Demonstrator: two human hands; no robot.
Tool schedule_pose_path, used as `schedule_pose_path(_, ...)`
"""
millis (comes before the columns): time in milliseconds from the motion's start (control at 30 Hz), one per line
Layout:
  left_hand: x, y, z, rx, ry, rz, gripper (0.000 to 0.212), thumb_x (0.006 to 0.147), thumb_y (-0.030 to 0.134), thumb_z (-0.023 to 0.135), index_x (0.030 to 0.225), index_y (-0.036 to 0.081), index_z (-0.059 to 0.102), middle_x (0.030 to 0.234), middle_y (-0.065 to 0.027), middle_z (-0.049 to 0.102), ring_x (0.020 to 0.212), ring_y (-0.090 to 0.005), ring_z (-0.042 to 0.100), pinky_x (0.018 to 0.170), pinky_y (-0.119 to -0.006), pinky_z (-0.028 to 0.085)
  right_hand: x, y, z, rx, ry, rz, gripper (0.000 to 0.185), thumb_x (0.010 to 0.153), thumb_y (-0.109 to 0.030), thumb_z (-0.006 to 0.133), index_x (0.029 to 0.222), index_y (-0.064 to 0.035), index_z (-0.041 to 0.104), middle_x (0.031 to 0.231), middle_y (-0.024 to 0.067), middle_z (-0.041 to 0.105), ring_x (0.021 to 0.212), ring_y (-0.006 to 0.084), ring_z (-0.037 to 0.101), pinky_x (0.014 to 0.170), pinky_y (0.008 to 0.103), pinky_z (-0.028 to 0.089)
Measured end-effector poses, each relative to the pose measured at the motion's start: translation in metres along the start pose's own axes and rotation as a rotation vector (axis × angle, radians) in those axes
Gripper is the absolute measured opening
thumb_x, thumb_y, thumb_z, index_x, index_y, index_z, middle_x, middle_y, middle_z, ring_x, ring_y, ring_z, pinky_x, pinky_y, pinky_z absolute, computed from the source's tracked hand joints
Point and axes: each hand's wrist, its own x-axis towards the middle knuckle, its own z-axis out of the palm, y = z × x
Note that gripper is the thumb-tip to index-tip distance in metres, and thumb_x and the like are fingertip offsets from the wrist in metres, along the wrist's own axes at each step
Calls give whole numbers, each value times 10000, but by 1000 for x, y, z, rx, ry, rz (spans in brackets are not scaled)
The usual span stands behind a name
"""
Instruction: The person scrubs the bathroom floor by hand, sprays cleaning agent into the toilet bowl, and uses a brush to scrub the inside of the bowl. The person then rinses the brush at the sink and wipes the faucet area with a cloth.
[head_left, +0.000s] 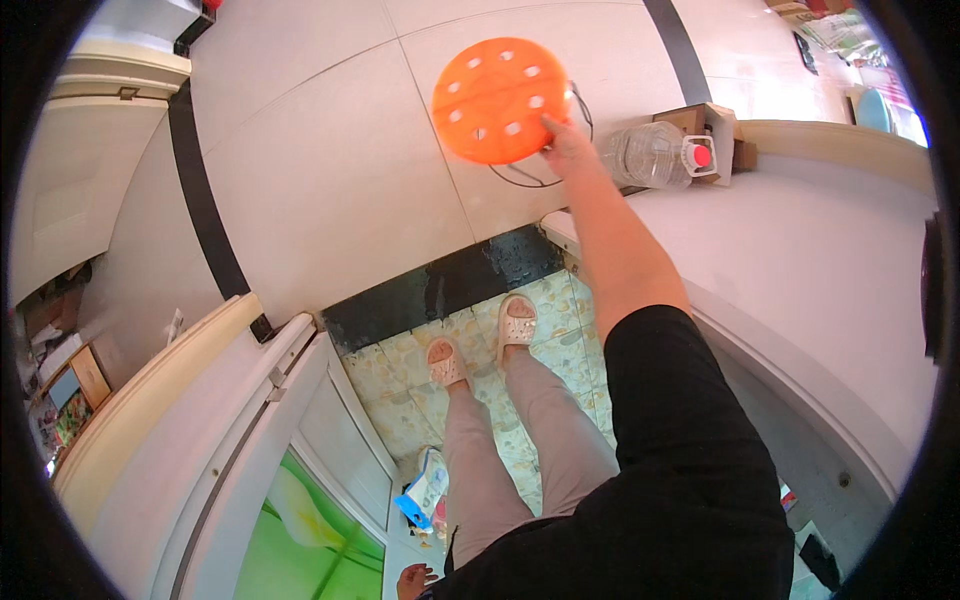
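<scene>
My right hand (566, 146), with the arm stretched forward, grips the rim of a round orange plastic stool seat (501, 97). White spots of light show through the holes in the seat. A thin dark metal ring (525, 183) shows partly beneath it; the rest of the frame is hidden under the seat. My left hand (416, 581) hangs low at the bottom edge beside my leg, partly cut off. Its fingers are loosely bent and slightly apart, and nothing is seen in them.
A clear plastic jug with a red cap (652, 155) lies by a cardboard box (720, 150) near the right wall. A wet black threshold (442, 296) crosses before my slippers. At left stands a white door with a green panel (307, 532); a plastic package (426, 491) sits near it.
</scene>
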Motion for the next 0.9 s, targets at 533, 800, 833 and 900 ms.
schedule_pose_path(533,7,7,-3,-50,-45,112,261,785,191,477,990,31,464,855,-76,549,656,-138,520,526,-218,412,-7,38,-98,25,644,-47,286,729,-213,486,990,-107,434,844,57,494,709,192,491,524,321,404)
schedule_pose_path(800,30,29,-18,-117,-84,371,211,782,158,469,884,-23,438,749,-100,519,614,-170,533,542,-268,457,-176,82,-41,-335,321,110,302,740,-159,470,1031,-104,409,754,25,450,662,142,463,558,316,403)
schedule_pose_path(833,20,48,-17,-87,-41,389,206,776,162,482,866,-22,456,723,-86,516,592,-147,517,521,-248,442,-204,87,-45,-413,217,152,319,744,-158,471,1049,-94,407,775,29,461,665,142,468,563,308,408)
schedule_pose_path(900,-18,96,-6,-158,-89,540,219,778,179,484,873,-16,459,735,-81,509,598,-163,507,542,-287,428,-264,93,-51,-521,50,261,335,751,-157,465,1073,-82,409,821,40,483,685,143,483,576,295,416)
